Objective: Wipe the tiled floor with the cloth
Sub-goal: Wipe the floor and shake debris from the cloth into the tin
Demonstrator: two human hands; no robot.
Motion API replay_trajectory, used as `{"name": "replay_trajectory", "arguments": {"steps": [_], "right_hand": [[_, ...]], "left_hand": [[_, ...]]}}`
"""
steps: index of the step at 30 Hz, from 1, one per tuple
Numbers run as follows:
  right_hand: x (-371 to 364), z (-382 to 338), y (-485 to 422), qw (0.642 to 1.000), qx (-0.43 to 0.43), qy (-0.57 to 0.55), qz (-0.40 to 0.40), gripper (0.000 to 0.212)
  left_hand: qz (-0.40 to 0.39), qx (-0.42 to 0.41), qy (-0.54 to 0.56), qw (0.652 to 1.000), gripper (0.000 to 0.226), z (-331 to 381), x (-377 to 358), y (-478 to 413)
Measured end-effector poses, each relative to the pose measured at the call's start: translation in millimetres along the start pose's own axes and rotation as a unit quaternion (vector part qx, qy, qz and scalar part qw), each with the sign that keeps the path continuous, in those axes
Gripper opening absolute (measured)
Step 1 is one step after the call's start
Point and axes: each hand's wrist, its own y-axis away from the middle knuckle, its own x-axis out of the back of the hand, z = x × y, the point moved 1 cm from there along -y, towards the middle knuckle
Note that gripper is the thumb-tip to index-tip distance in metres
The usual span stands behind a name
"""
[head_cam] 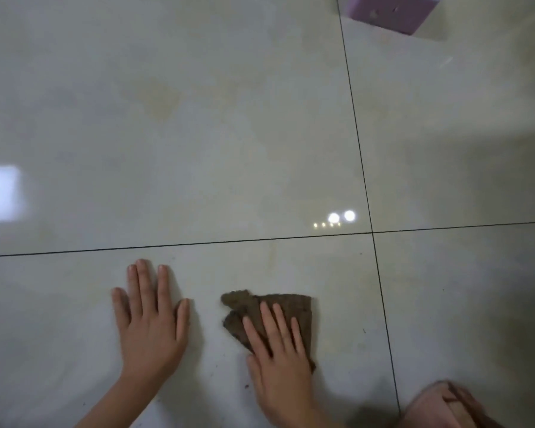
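So we've got the crumpled brown rag-like cloth (pixel 269 316) lying flat on the glossy pale tiled floor (pixel 198 134), on the near tile just below the dark grout line; our right hand (pixel 278 362) lies on top of it with fingers straight and spread, pressing it down, not gripping; our left hand (pixel 150 322) is just beside it, palm flat on the bare tile, fingers spread too; a few dark specks sit near the cloth; a purple box (pixel 389 10) sits far off at the top right; pinkish fabric (pixel 439 406) pokes in at the bottom right corner.
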Motion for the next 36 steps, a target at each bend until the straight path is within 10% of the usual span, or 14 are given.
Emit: {"name": "replay_trajectory", "arguments": {"steps": [3,7,10,15,20,24,27,30,33,36], "right_hand": [[36.8,95.9,-13.4,0.997,0.08,-0.004,-0.007,0.042],[89.0,225.1,-9.2,0.966,-0.247,0.022,0.075,0.053],[58.8,173.8,-14.0,0.904,-0.395,0.046,0.157,0.055],[-15.8,-39.0,-9.4,0.998,-0.035,0.012,0.057,0.056],[21.5,23.9,-89.5,0.961,0.273,0.052,0.001,0.045],[55.5,96.0,-172.5,0.995,-0.012,0.059,0.077,0.048],[38.4,22.8,-188.7,0.979,-0.158,0.023,0.127,0.052],[-7.8,-88.2,-139.0,0.989,0.118,0.015,0.084,0.051],[-22.9,-117.2,-85.1,0.887,0.451,0.045,-0.09,0.042],[-4.2,-77.7,-154.2,0.818,0.557,0.046,-0.132,0.047]], "left_hand": [[0.0,0.0,-0.004,1.0,0.076,-2.8,-1.8,-0.9],[-0.009,0.002,-0.005,1.0,0.075,1.4,0.8,-0.3],[-0.01,0.002,-0.012,1.0,0.073,3.0,-1.6,-0.7],[-0.003,-0.011,0.015,1.0,0.066,0.9,1.9,-2.2],[0.022,-0.039,0.119,0.992,0.06,-20.8,21.4,2.5],[0.05,0.047,0.076,0.995,0.064,-57.8,25.7,24.9],[0.039,0.144,0.071,0.986,0.071,-77.5,22.2,37.2],[0.051,0.182,0.077,0.979,0.072,-84.8,22.0,39.0],[0.072,0.205,0.105,0.97,0.071,-91.7,29.5,33.6],[0.086,0.243,0.131,0.957,0.068,-107.2,37.2,29.3]]}}
